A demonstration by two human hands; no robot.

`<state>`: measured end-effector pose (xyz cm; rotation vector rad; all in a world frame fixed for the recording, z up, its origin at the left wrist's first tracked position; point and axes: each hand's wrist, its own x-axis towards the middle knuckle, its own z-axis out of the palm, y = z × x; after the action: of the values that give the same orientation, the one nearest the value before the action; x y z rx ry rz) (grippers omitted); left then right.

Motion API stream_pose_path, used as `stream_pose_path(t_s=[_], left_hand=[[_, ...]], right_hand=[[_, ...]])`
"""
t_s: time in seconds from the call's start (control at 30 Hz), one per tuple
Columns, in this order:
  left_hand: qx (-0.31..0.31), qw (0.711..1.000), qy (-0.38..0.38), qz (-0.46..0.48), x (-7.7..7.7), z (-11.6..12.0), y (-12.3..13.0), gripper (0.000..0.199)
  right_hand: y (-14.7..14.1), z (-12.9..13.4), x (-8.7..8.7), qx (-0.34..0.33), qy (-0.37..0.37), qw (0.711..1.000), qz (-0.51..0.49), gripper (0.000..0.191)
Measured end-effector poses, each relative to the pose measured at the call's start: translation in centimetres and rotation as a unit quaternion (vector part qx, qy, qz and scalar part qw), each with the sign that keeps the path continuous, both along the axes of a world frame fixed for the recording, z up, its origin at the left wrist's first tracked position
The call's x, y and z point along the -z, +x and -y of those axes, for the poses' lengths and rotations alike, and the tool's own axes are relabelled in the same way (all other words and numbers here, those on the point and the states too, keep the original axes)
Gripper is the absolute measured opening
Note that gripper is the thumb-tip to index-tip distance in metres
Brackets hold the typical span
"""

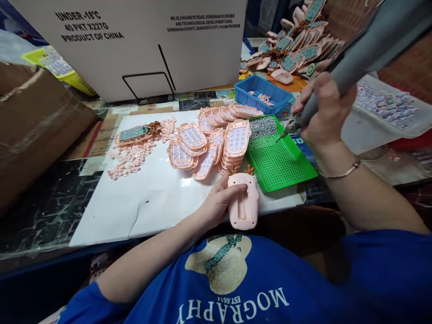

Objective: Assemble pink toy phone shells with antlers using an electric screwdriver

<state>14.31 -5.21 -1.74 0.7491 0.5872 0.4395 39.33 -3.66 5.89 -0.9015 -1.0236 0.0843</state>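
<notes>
Held at the table's front edge, a pink toy phone (251, 202) with brown antlers shows its back and an uncovered battery bay. My left hand (219, 198) is closed around its left side, thumb across the back. My right hand (327, 108) grips a grey electric screwdriver (340, 72), raised at the right. The screwdriver's bit points down to the left, over a green perforated tray (286, 166). Small silver screws (265, 127) fill the tray's far end. Left of the tray are stacked pink front shells (238, 139) with white keypads.
Loose pink buttons (131, 157) lie on the white board (101, 216) beside a shell with a green circuit board (133, 133). A blue bin (248, 92) holds small pink parts. A large white carton (141, 49) stands behind; a brown box (37, 117) is at left.
</notes>
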Motion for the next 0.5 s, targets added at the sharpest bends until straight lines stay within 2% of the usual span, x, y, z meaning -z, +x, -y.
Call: stream_pose_path(t_s=[0.1,0.23,0.33,0.5], left_hand=[[-0.011,1.000,0.004,-0.005,0.1,0.1,0.1,0.041],[-0.015,1.000,0.008,-0.009,0.1,0.2,0.2,0.042],[-0.013,1.000,0.006,-0.008,0.1,0.2,0.3,0.042],[-0.014,1.000,0.007,0.000,0.1,0.2,0.4,0.042]], right_hand=[[-4.3,2.6,-2.0,-0.065,-0.005,0.998,-0.016,0.024],[-9.1,5.0,-2.3,-0.149,-0.016,0.987,-0.055,0.033],[-10.4,5.4,-1.5,-0.191,-0.019,0.978,-0.078,0.033],[-10.2,4.9,-0.6,-0.228,-0.054,0.970,-0.071,0.028]])
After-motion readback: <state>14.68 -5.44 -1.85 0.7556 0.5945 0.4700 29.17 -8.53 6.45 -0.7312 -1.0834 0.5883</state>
